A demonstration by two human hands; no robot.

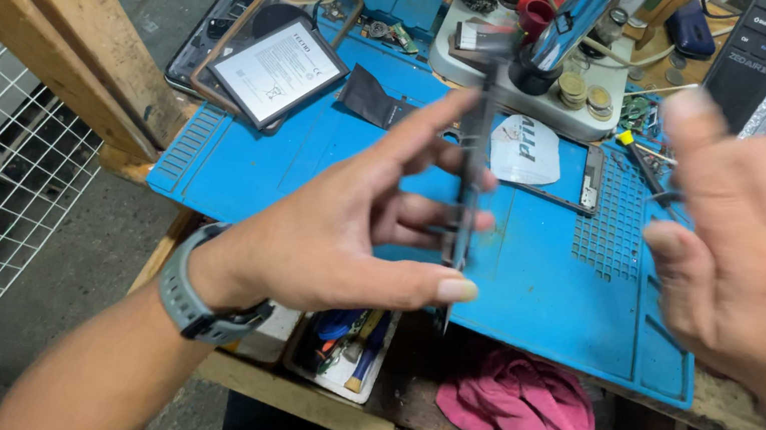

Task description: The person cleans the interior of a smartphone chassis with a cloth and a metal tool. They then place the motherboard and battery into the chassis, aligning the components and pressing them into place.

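Above the table's front edge, my left hand (339, 239) pinches a phone frame (468, 187) edge-on; right hand (749, 270) spread apart, empty; thin grip, I judge it could slip.

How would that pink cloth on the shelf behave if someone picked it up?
The pink cloth lies crumpled in soft folds, so it would probably hang limp and floppy. It looks thin, so likely light. One end droops over the wooden shelf edge, so it might slide off if nudged.

The right hand (760, 261) is blurred, its wrist cut by the right edge; the thin dark part (466, 187) in the left hand (350, 230) shows edge-on, its kind unclear.
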